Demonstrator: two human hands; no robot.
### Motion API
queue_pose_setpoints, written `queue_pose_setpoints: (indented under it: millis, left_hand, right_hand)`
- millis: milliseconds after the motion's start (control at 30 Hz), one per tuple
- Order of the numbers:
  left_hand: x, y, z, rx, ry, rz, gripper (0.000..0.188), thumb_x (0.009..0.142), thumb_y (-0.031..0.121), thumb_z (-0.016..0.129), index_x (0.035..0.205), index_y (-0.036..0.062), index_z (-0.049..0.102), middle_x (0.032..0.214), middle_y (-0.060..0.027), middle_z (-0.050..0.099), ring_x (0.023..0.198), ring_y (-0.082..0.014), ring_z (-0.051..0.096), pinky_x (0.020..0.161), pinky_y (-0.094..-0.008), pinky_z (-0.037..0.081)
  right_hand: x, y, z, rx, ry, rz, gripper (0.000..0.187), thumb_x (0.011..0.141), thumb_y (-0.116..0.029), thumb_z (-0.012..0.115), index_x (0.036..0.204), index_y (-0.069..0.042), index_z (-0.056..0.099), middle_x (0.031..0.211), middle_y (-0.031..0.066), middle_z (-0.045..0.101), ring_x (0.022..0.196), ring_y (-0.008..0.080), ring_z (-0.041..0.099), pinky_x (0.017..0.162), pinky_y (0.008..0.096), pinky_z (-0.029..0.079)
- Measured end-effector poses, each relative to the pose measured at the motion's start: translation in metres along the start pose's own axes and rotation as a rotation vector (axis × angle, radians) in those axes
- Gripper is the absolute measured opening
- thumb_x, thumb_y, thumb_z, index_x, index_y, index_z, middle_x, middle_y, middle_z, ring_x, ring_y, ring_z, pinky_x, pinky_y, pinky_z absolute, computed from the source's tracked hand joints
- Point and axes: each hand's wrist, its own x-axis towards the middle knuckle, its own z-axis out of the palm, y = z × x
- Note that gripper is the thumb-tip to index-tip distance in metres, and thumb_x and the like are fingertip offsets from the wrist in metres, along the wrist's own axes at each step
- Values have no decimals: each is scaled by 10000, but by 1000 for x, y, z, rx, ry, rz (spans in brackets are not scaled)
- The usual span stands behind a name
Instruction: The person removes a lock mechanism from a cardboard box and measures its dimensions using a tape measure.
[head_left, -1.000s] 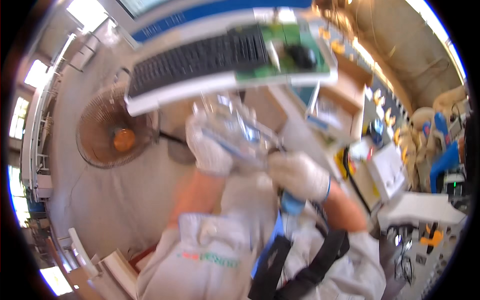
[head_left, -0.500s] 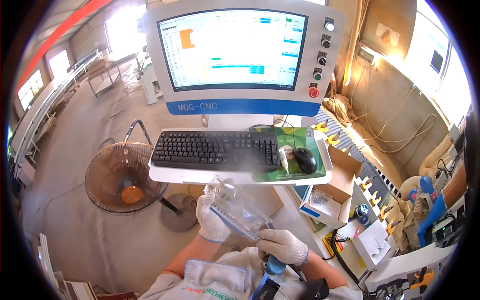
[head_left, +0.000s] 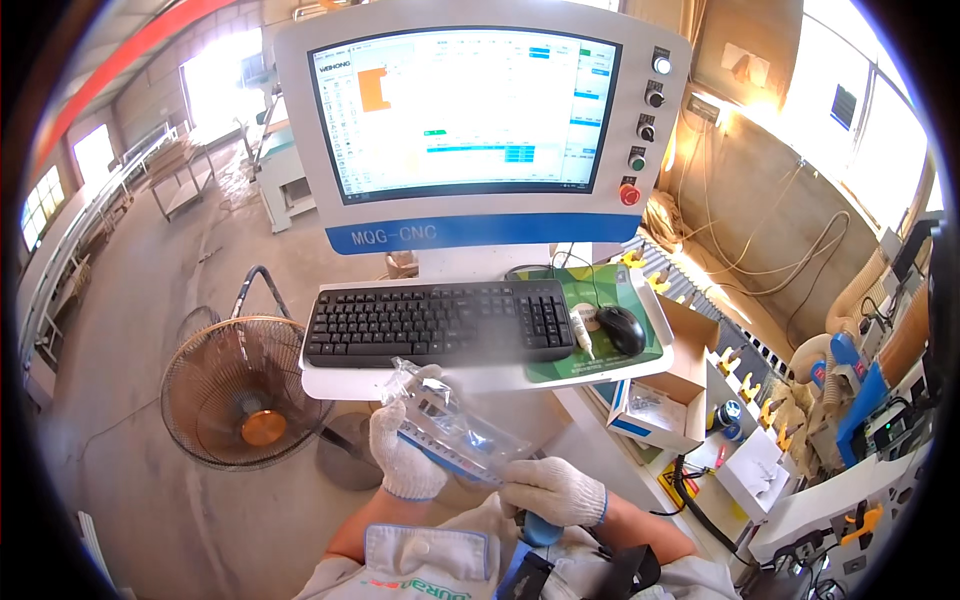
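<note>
Both my hands wear white knit gloves. A clear, crinkled plastic bag (head_left: pixel 468 425) stretches between them in front of my chest, below the keyboard shelf. Along its lower edge runs a blue and white strip with small dark marks; I cannot tell whether it is part of the bag or lies inside. My left hand (head_left: pixel 402 460) is closed on the bag's left end, near its bunched top. At the lower right end, my right hand (head_left: pixel 555 490) pinches the bag and the strip, its fingertips partly hidden. Other contents of the bag are hard to make out through the glare.
A black keyboard (head_left: pixel 430 322) and mouse (head_left: pixel 621 330) sit on a white shelf (head_left: pixel 345 383) under a lit control screen (head_left: pixel 465 120). At left stands a caged fan (head_left: pixel 230 390). On the right are an open cardboard box (head_left: pixel 650 425) and a machine bed with yellow clamps (head_left: pixel 728 360).
My hands and the bag have shifted slightly left in the picture, and the bag lies a little flatter. The screen and keyboard appear lower as the view has tilted. Both hands keep their hold.
</note>
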Motion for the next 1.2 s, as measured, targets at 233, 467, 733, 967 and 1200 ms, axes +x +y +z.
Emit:
queue_pose_setpoints:
  millis: [233, 467, 733, 967, 1200]
  left_hand:
    - [2, 0, -8, -8, -17, 44, 643, 906, 522, 677, 1341, 49, 636, 1114, -178, 673, 990, -333, 678, 936, -544, 563]
    - [1, -1, 4, 2, -24, 22, 639, 904, 507, 678, 1338, 39, 635, 1103, -189, 670, 974, -332, 683, 901, -534, 580]
    - [0, -18, 12, 37, 95, 38, 1141, 829, 995, 445, 1454, 45, 525, 1178, -192, 666, 1023, -322, 700, 845, -451, 601]
    - [5, -19, 16, 482, -128, -178, 1073, 760, 292, 936, 1620, 49, 343, 1095, -94, 639, 913, -198, 679, 806, -348, 596]
    - [-17, -9, -1, 699, -161, -276, 1040, 734, 146, 887, 1624, 23, 364, 1141, -87, 590, 866, -161, 635, 752, -316, 571]
  right_hand:
    - [6, 1, -1, -36, -14, -31, 196, 1056, -164, 576, 963, -18, 669, 864, 109, 731, 798, 249, 733, 762, 359, 578]
    - [4, 3, 0, 4, -6, -7, 201, 1058, -155, 567, 942, -20, 659, 855, 103, 729, 798, 247, 736, 757, 355, 581]
    - [14, -3, 3, 291, -72, -51, 169, 1056, -109, 586, 1013, 6, 701, 870, 84, 734, 811, 199, 736, 756, 327, 576]
    - [-12, -24, -21, 550, 279, 167, 283, 1057, -130, 594, 1235, 39, 737, 943, 58, 749, 774, 129, 701, 699, 268, 562]
    - [-9, -51, -61, -341, 60, 104, 252, 999, -141, 596, 1148, 4, 737, 795, 111, 748, 710, 226, 746, 692, 355, 581]
